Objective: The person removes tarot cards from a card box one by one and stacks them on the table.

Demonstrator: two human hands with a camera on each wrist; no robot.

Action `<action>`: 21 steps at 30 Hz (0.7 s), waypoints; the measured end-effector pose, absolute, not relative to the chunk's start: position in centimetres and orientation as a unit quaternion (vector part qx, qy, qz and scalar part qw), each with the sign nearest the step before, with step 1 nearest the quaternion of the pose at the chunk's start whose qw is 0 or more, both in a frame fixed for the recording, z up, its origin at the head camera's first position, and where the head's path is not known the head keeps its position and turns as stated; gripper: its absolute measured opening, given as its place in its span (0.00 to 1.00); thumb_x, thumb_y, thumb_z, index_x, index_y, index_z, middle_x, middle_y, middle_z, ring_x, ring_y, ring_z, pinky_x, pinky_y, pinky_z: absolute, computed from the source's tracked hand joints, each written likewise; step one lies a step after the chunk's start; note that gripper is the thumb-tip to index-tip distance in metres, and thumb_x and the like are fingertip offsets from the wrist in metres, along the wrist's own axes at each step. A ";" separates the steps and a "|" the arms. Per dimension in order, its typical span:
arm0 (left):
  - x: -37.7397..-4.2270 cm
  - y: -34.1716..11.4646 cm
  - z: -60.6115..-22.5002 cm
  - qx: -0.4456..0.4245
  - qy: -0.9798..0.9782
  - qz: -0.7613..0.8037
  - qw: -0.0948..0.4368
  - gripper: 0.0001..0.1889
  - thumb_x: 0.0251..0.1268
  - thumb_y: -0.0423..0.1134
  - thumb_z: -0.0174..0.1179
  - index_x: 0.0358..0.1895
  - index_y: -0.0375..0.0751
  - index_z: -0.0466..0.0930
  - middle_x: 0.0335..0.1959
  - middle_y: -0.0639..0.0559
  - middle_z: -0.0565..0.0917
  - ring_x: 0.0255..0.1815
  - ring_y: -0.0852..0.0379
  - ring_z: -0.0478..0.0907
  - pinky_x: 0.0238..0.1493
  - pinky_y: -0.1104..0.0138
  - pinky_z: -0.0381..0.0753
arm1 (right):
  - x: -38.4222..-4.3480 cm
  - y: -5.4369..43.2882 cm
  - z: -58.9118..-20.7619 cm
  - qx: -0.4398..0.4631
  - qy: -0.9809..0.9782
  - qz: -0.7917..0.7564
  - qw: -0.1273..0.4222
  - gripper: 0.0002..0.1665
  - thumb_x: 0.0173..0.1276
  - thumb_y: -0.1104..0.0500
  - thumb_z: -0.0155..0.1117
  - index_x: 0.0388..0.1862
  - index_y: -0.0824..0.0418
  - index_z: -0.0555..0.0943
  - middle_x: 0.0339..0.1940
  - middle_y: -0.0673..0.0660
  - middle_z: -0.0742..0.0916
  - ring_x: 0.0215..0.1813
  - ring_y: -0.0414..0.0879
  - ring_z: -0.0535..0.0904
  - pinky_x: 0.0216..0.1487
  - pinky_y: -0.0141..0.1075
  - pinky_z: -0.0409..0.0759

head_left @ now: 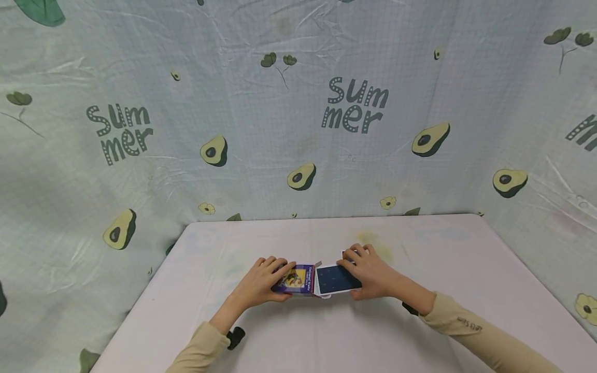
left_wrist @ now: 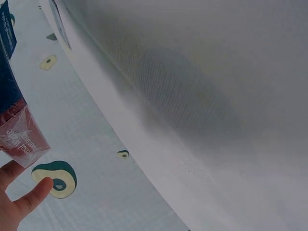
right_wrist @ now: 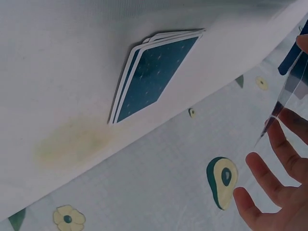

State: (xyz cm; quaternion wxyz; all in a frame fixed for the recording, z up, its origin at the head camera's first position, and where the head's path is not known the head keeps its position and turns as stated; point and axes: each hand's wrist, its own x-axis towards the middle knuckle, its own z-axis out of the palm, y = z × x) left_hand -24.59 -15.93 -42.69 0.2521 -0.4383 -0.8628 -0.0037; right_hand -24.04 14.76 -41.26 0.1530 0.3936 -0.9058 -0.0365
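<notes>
My left hand [head_left: 265, 280] grips a purple card box [head_left: 298, 278] with a yellow picture and "Universal Waite" lettering on it. In the left wrist view, the box's reddish, plastic-covered end [left_wrist: 25, 137] shows above the fingers. Fingers and thumb of my right hand [head_left: 370, 274] hold dark blue, white-edged cards [head_left: 337, 278] by their right end, in line with the box's right end. A separate small stack of starry blue cards [right_wrist: 156, 72] lies slightly fanned on the table, mostly hidden behind the right hand in the head view. Clear plastic [right_wrist: 272, 122] shows at the right fingertips.
A pale pinkish-white table [head_left: 280, 336] lies under both hands. Behind it and at both sides hangs a light cloth [head_left: 252, 114] printed with avocados and "summer" lettering. Faint yellowish stains mark the tabletop near its far side.
</notes>
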 end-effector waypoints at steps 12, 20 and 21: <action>-24.6 -16.0 -42.8 -0.438 -0.862 -0.006 0.255 0.38 0.40 0.62 0.63 0.59 0.51 0.67 0.45 0.55 0.75 0.42 0.58 0.70 0.40 0.63 0.69 | -25.8 16.4 -40.6 0.418 -0.886 -0.088 0.180 0.42 0.36 0.37 0.71 0.52 0.53 0.73 0.46 0.53 0.76 0.51 0.50 0.66 0.49 0.49 0.64; -24.6 -16.0 -42.8 -0.437 -0.862 -0.003 0.255 0.38 0.41 0.62 0.62 0.59 0.51 0.67 0.45 0.54 0.75 0.42 0.58 0.70 0.40 0.63 0.69 | -27.1 17.5 -40.4 0.416 -0.889 -0.110 0.155 0.42 0.35 0.42 0.74 0.53 0.51 0.71 0.46 0.51 0.75 0.52 0.49 0.66 0.50 0.51 0.64; -24.6 -16.0 -42.8 -0.437 -0.862 -0.003 0.255 0.38 0.41 0.62 0.62 0.59 0.51 0.67 0.45 0.54 0.75 0.42 0.58 0.70 0.40 0.63 0.69 | -27.3 17.6 -40.4 0.418 -0.889 -0.111 0.153 0.42 0.35 0.44 0.75 0.53 0.51 0.71 0.46 0.51 0.75 0.52 0.49 0.66 0.50 0.52 0.64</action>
